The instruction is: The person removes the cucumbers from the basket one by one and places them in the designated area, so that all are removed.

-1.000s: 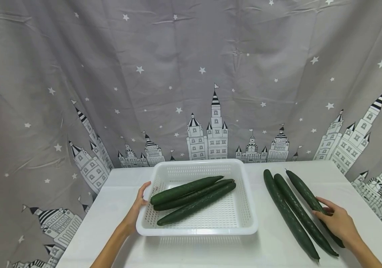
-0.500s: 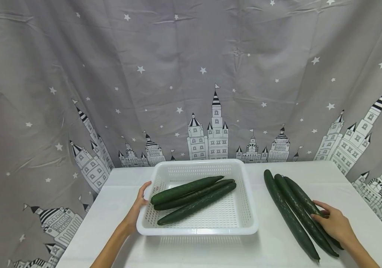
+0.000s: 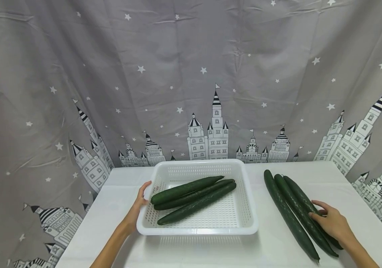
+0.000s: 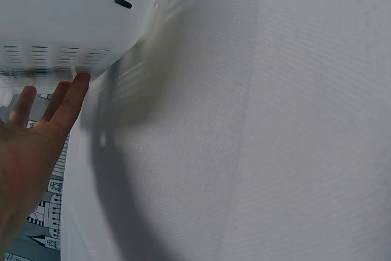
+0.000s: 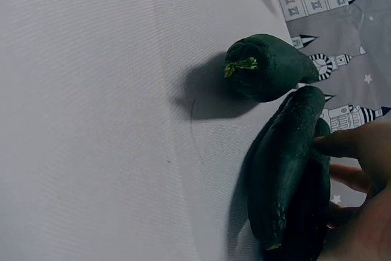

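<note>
On the right half of the table lie three long dark green cucumbers: a left one (image 3: pixel 289 214), a middle one (image 3: pixel 296 205) and a right one (image 3: pixel 299 190). My right hand (image 3: pixel 335 224) holds the right cucumber near its middle, thumb on one side and fingers on the other. The right wrist view shows that cucumber lying against the middle one (image 5: pixel 287 163), partly hidden by it. My left hand (image 3: pixel 137 208) rests against the left side of a white perforated plastic basket (image 3: pixel 197 232), its fingers fairly straight on the outer wall in the left wrist view.
Three more cucumbers (image 3: pixel 199 204) lie slantwise inside the basket. A white cloth covers the table (image 3: pixel 117 186). Behind it hangs a grey curtain (image 3: pixel 164 56) printed with stars and castles.
My right hand has slid the right cucumber leftward until it lies beside the middle one. In the last half second the hand has barely shifted. The left hand and basket stay put.
</note>
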`<state>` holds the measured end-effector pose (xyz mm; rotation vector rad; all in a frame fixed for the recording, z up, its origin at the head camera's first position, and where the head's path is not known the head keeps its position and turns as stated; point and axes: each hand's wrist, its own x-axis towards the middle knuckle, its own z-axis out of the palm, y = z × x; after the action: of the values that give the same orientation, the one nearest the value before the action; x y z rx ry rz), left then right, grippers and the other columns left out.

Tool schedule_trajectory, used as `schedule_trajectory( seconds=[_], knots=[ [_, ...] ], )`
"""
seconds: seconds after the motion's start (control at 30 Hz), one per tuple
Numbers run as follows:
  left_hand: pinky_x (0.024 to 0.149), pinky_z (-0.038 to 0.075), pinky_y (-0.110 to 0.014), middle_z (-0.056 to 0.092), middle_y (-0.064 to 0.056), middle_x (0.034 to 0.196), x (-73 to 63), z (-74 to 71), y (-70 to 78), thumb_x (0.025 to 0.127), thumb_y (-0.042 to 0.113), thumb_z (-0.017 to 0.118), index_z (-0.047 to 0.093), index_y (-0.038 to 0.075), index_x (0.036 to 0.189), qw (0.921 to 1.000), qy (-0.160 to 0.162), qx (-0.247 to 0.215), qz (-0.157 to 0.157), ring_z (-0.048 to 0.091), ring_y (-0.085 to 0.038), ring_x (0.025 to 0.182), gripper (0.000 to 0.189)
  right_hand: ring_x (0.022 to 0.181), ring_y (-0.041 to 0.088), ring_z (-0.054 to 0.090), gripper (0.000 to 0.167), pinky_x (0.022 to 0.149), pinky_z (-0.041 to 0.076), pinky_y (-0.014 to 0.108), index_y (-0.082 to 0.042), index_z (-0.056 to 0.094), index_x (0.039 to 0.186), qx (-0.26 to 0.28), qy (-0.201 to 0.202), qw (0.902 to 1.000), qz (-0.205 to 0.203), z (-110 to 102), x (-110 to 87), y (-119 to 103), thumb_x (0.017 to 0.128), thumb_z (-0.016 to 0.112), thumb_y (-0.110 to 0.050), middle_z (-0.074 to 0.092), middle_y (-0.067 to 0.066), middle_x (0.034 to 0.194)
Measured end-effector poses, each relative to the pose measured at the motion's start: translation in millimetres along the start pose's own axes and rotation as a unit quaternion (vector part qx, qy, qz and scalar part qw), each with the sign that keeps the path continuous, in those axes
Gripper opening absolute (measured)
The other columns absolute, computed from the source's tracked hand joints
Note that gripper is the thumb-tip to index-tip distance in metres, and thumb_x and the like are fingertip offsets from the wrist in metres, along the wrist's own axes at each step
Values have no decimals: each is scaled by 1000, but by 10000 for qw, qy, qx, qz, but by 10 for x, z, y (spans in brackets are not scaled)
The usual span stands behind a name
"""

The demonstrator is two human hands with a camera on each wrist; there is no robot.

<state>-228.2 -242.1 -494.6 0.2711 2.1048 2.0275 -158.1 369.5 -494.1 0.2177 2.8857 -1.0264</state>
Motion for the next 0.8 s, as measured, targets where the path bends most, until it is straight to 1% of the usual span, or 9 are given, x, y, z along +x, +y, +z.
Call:
schedule_trajectory(
  seconds=[0.1, 0.2, 0.27, 0.4, 0.5, 0.6, 0.8],
  knots=[
    [93, 40, -55, 19, -23, 157, -1, -2, 0, 89, 16, 31, 10, 27, 156, 10000, 8, 7, -5, 37, -50, 129, 71, 108, 58, 55, 61, 77, 49, 59, 13, 38, 140, -5, 130, 9999, -21, -3, 13, -38, 98, 58, -27, 53, 41, 121],
    [92, 41, -56, 17, -22, 157, 0, -6, 1, 89, 17, 31, 9, 27, 156, 10000, 2, 22, -4, 35, -52, 131, 70, 111, 58, 52, 57, 78, 49, 60, 12, 41, 139, -71, 446, 9988, -186, 11, 35, -112, 98, 58, -24, 50, 42, 124],
    [93, 40, -56, 17, -22, 158, 1, -9, 1, 90, 17, 31, 9, 28, 156, 10000, -15, 27, -4, 34, -52, 131, 70, 110, 59, 52, 53, 78, 48, 61, 12, 44, 137, -128, 712, 9966, -394, 30, 47, -190, 97, 59, -20, 49, 43, 124],
    [93, 40, -56, 17, -23, 157, 4, -15, -5, 90, 17, 31, 8, 27, 156, 10000, -46, 20, 11, 35, -52, 131, 70, 111, 58, 52, 47, 81, 46, 64, 10, 49, 134, -62, 1008, 9907, -912, 59, 68, -402, 96, 61, -14, 49, 41, 127],
    [93, 40, -56, 18, -23, 157, 5, -15, -6, 89, 17, 31, 8, 27, 156, 10000, -50, 14, 16, 35, -52, 131, 71, 114, 56, 51, 45, 85, 45, 64, 7, 52, 134, 121, 1054, 9861, -1281, 53, 96, -607, 96, 63, -15, 48, 38, 131],
    [94, 40, -56, 18, -22, 158, 8, -7, -4, 89, 17, 31, 9, 27, 155, 10000, -18, -3, 12, 34, -52, 132, 71, 117, 54, 51, 44, 88, 46, 61, 4, 54, 134, 319, 1013, 9820, -1559, 38, 138, -848, 97, 64, -15, 47, 35, 135],
    [93, 41, -56, 16, -22, 159, 10, 14, 10, 89, 16, 32, 8, 26, 156, 10000, 53, 29, -29, 34, -51, 133, 72, 119, 47, 55, 43, 93, 47, 55, 0, 57, 135, 564, 745, 9741, -2060, 17, 247, -1347, 94, 67, -10, 53, 28, 136]
  ],
)
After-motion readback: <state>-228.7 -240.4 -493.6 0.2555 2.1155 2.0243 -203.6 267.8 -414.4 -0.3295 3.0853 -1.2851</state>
